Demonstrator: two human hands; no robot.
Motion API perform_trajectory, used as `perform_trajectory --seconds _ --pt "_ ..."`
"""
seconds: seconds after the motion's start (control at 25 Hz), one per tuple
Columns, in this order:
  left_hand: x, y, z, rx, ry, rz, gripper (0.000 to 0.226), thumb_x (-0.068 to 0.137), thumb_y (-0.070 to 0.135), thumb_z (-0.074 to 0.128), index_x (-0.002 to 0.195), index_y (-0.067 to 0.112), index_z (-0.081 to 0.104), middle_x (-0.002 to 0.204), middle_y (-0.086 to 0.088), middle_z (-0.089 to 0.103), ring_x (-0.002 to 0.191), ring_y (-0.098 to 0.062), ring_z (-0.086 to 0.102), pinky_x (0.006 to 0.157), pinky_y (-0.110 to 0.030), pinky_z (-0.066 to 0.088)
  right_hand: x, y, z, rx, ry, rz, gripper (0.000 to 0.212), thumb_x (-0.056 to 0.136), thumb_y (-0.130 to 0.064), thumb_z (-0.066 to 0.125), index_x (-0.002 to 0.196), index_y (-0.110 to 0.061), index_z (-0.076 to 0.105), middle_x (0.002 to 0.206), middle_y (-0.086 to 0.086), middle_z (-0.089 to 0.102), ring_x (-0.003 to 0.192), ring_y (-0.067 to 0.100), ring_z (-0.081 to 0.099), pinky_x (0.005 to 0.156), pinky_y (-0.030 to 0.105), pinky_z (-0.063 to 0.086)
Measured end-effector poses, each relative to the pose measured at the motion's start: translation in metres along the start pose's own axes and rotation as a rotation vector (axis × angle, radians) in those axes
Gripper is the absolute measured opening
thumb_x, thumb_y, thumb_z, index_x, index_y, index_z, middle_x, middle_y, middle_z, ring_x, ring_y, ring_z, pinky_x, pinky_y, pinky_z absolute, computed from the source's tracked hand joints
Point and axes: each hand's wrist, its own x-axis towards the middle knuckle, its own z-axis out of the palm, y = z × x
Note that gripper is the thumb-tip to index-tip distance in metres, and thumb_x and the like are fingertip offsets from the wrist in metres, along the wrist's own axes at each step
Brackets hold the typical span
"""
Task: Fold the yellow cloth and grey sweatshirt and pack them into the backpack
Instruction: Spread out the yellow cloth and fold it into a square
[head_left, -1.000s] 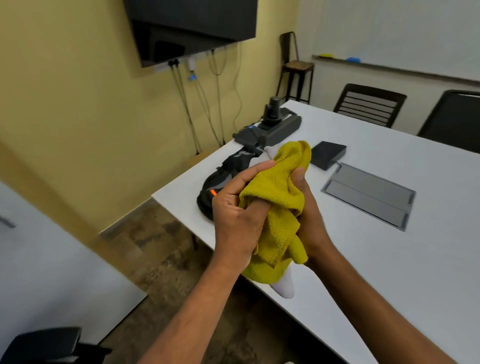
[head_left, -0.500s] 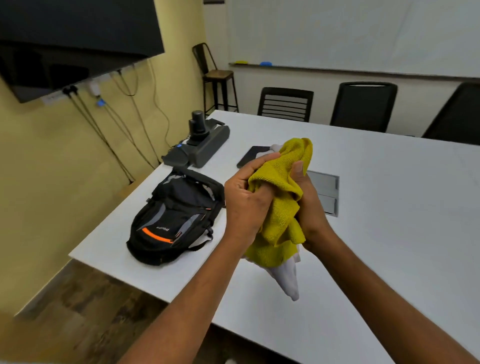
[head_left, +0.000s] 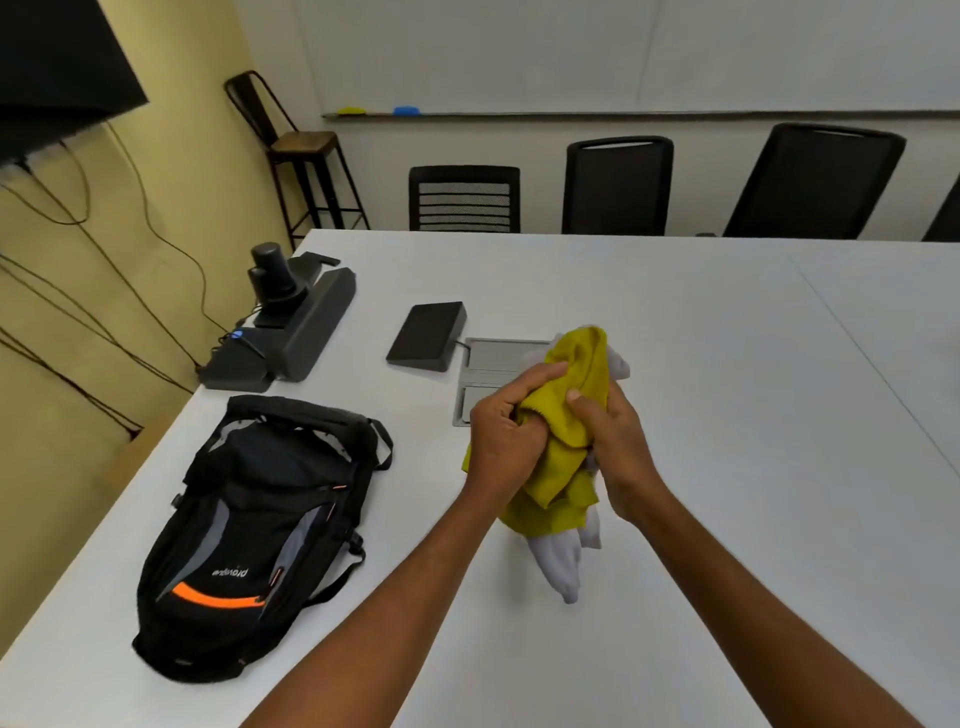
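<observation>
A white counter (head_left: 753, 364) fills a yellow-walled room, with black chairs (head_left: 618, 187) along its far edge under a whiteboard (head_left: 519, 52). Over its middle, the left hand (head_left: 501, 441) and right hand (head_left: 618, 447) have their fingers clamped on the bunched yellow cloth (head_left: 576, 405), and the grey sweatshirt (head_left: 561, 564) hangs beneath it. The backpack (head_left: 260, 525) lies flat near the left edge, well apart from the hands. A broad white stretch runs to their right.

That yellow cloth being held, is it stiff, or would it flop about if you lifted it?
Probably floppy: the yellow cloth bunches and droops in folds between the left hand and right hand. Likely light, being thin fabric crumpled small. Its towel-like nap suggests it won't slip easily.
</observation>
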Motion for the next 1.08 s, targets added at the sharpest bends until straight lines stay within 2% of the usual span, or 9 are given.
perform_trajectory --seconds 0.16,0.28,0.44,0.56,0.64,0.72,0.8,0.96,1.08 --pt "0.012 -0.076 -0.003 0.131 -0.063 -0.119 0.054 0.098 -0.005 0.065 0.121 0.042 0.078 0.124 0.037 0.071 0.125 0.008 0.065 0.116 -0.027 0.05 0.02 0.053 -0.001 -0.083 0.019 0.127 0.053 0.108 -0.01 0.054 0.156 -0.031 0.05 0.138 -0.004 0.07 0.12 0.008 0.07 0.084 0.019 0.059" --pt "0.002 -0.13 0.001 0.197 -0.092 -0.184 0.062 0.096 -0.013 0.057 0.125 0.04 0.075 0.121 0.048 0.065 0.125 0.015 0.061 0.115 -0.019 0.047 0.018 0.102 -0.005 -0.107 0.046 0.254 0.043 0.111 -0.023 0.054 0.153 -0.03 0.053 0.137 -0.009 0.071 0.122 0.008 0.069 0.088 0.02 0.058" --pt "-0.036 -0.189 0.004 0.332 -0.184 -0.314 0.059 0.104 0.001 0.056 0.129 0.054 0.061 0.13 0.033 0.064 0.124 0.001 0.064 0.109 -0.011 0.045 0.001 0.163 -0.017 -0.282 0.019 0.385 0.026 0.108 -0.033 0.06 0.132 -0.044 0.062 0.118 -0.026 0.073 0.119 0.006 0.069 0.088 0.007 0.05" --pt "-0.059 -0.229 0.003 0.568 -0.252 -0.486 0.061 0.097 0.045 0.045 0.157 0.045 0.035 0.169 0.001 0.039 0.16 -0.028 0.032 0.13 -0.041 0.024 -0.013 0.216 -0.035 -0.447 0.008 0.416 0.039 0.102 -0.056 0.063 0.138 -0.042 0.061 0.128 -0.016 0.07 0.123 0.01 0.066 0.1 0.021 0.052" --pt "-0.058 -0.245 0.001 0.811 -0.29 -0.69 0.105 0.075 0.08 0.035 0.17 0.038 0.013 0.18 -0.005 0.006 0.166 -0.034 0.003 0.129 -0.061 0.013 -0.017 0.243 -0.049 -0.524 0.051 0.422 0.06 0.092 -0.076 0.057 0.138 -0.038 0.061 0.127 -0.009 0.069 0.119 0.014 0.066 0.103 0.04 0.054" --pt "-0.057 -0.254 0.004 0.747 -0.3 -0.79 0.121 0.063 0.092 0.041 0.167 0.045 0.002 0.18 -0.008 0.005 0.165 -0.038 0.008 0.129 -0.061 0.018 -0.016 0.263 -0.06 -0.534 0.077 0.473 0.069 0.086 -0.083 0.055 0.136 -0.036 0.059 0.125 -0.004 0.066 0.118 0.019 0.064 0.102 0.044 0.053" --pt "-0.057 -0.258 0.012 0.536 -0.273 -0.791 0.109 0.074 0.086 0.055 0.162 0.047 0.002 0.177 -0.011 0.021 0.16 -0.035 0.027 0.129 -0.051 0.028 -0.013 0.263 -0.066 -0.476 0.066 0.52 0.068 0.089 -0.08 0.058 0.143 -0.04 0.053 0.135 -0.007 0.062 0.125 0.017 0.061 0.107 0.042 0.05" --pt "-0.046 -0.242 0.046 0.282 -0.211 -0.879 0.077 0.11 0.031 0.062 0.168 0.034 0.012 0.171 -0.01 0.033 0.154 -0.032 0.039 0.111 -0.032 0.036 -0.007 0.252 -0.084 -0.261 0.073 0.61 0.037 0.102 -0.05 0.065 0.132 -0.058 0.046 0.124 -0.029 0.059 0.115 -0.001 0.06 0.097 0.016 0.044" --pt "-0.042 -0.243 0.073 0.322 -0.259 -0.899 0.088 0.105 0.038 0.067 0.17 0.034 0.008 0.17 -0.008 0.034 0.154 -0.035 0.04 0.111 -0.035 0.038 -0.005 0.245 -0.109 -0.126 0.108 0.623 0.042 0.102 -0.052 0.064 0.142 -0.054 0.048 0.126 -0.029 0.063 0.112 -0.009 0.06 0.095 0.015 0.048"
